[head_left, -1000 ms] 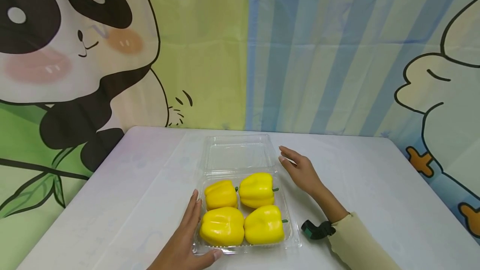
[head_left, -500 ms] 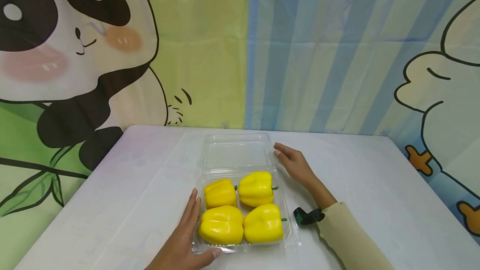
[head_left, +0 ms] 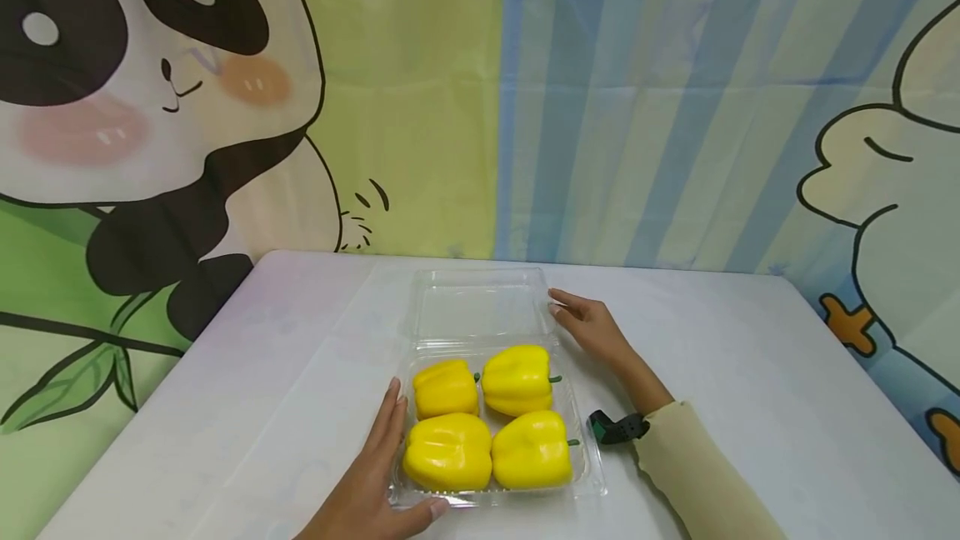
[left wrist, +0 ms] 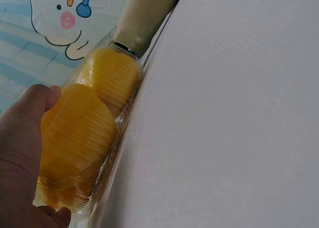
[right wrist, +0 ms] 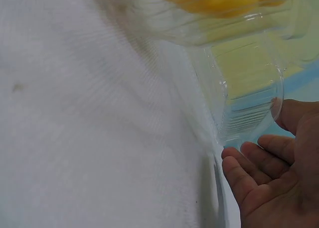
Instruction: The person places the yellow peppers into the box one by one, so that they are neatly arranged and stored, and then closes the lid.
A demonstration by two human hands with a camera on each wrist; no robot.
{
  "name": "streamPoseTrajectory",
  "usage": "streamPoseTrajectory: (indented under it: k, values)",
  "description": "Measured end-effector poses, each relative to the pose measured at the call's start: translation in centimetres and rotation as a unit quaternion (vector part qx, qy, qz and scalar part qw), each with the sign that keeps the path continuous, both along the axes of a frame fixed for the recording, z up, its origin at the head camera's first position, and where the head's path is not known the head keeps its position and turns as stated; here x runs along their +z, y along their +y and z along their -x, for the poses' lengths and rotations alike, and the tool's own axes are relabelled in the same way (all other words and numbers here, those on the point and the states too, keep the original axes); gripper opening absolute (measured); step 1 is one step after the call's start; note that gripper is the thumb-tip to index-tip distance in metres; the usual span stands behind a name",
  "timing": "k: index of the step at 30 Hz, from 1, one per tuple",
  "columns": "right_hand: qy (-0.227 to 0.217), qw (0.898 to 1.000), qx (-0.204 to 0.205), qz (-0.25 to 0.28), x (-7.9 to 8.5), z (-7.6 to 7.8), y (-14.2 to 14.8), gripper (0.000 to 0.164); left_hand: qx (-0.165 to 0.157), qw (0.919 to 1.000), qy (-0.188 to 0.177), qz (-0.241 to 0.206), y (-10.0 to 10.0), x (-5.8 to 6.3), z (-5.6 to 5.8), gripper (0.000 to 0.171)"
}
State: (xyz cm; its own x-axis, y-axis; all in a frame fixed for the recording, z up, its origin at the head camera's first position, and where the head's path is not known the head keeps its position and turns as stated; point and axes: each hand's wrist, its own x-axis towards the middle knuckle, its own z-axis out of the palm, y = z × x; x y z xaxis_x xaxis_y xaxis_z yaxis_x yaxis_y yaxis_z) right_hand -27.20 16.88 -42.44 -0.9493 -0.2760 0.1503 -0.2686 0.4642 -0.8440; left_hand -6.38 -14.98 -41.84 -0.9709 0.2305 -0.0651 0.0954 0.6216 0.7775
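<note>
Several yellow bell peppers (head_left: 447,452) with short green stems sit in a clear plastic clamshell container (head_left: 487,498). Its lid (head_left: 480,307) lies folded back, away from the person. My left hand (head_left: 367,473) rests against the container's near left corner, fingers straight along the left side and thumb at the front edge. In the left wrist view, the thumb (left wrist: 47,96) is beside a pepper seen through the ribbed wall. My right hand (head_left: 596,327) is at the lid's right edge. The right wrist view shows its thumb (right wrist: 289,113) right at the lid rim, the other fingers loosely bent below.
The container stands on a white-covered table (head_left: 270,407). A printed cartoon curtain (head_left: 585,107) hangs behind the table's far edge. A black strap with a small device (head_left: 618,427) is on the right wrist, near the container's right side.
My right hand has moved left, from beside the lid to its right edge. The left hand keeps its place at the container, and the peppers lie as before.
</note>
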Motion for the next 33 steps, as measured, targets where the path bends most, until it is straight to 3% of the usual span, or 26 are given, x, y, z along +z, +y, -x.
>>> streamPoseTrajectory:
  k: [13,16,19,23,26,33]
  values:
    - [-0.002,0.999,-0.003,0.038,1.3,-0.1,-0.2,0.052,0.006,0.9999,0.003,0.010,0.1,0.2,0.0,0.120]
    - [0.005,0.999,0.005,0.049,1.9,-0.5,-0.2,0.054,0.006,0.9999,0.002,0.010,0.2,0.2,0.0,0.121]
    - [0.004,0.998,0.014,0.055,3.6,-1.6,-0.5,0.054,0.006,0.9999,0.000,0.011,0.2,0.2,0.0,0.121]
    - [0.011,0.997,0.018,0.068,4.3,-2.1,-0.5,0.055,0.008,0.9999,0.003,0.011,0.3,0.2,0.0,0.122]
    - [0.023,0.995,0.022,0.090,3.7,-1.9,-0.1,0.056,0.007,1.0000,0.003,0.004,0.2,0.2,0.0,0.121]
    - [0.054,0.989,0.035,0.134,4.8,-2.9,-0.1,0.054,0.005,1.0000,-0.008,0.001,0.1,0.2,0.0,0.121]
